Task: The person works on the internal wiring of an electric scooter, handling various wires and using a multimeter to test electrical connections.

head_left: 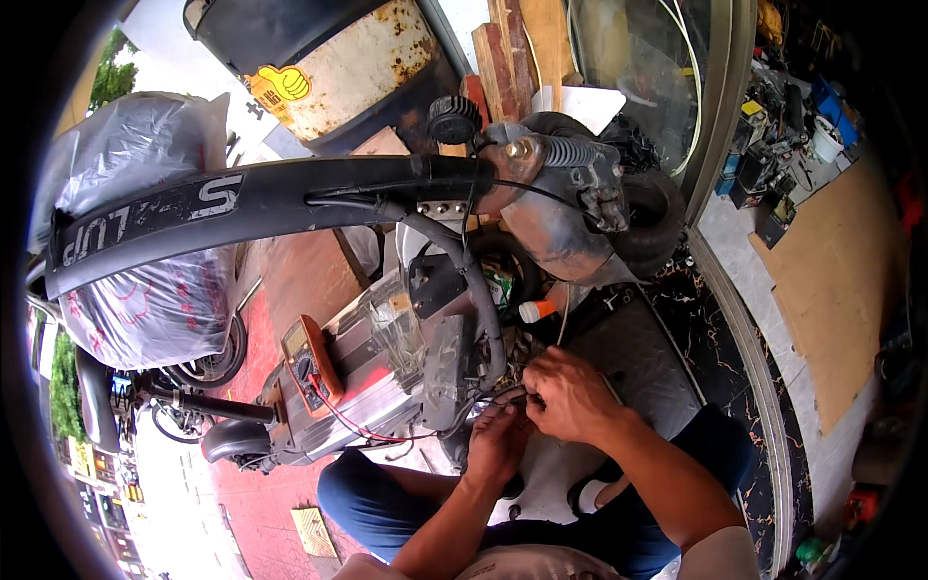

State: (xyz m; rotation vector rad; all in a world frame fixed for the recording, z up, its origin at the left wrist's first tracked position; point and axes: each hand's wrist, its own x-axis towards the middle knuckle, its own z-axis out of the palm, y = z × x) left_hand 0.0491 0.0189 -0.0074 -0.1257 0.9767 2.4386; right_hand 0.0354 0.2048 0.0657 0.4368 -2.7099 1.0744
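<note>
Left side: plastic-wrapped bundle [150, 300] | left of centre: orange multimeter [312, 363] lying on scooter deck [372, 350], red lead [338, 416] trailing right | lower centre: left hand [493, 445] pinching dark wiring [507, 395] | just right: right hand [572, 396] clenched, fingertips gripping that wiring

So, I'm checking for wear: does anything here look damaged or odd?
Yes: brown, rust-like spots mar the pale panel at the top, and the scooter's mudguard, left of the tyre, looks patchy and discoloured.

Pale short sleeves [723, 555], dark blue legwear [372, 505]
</note>
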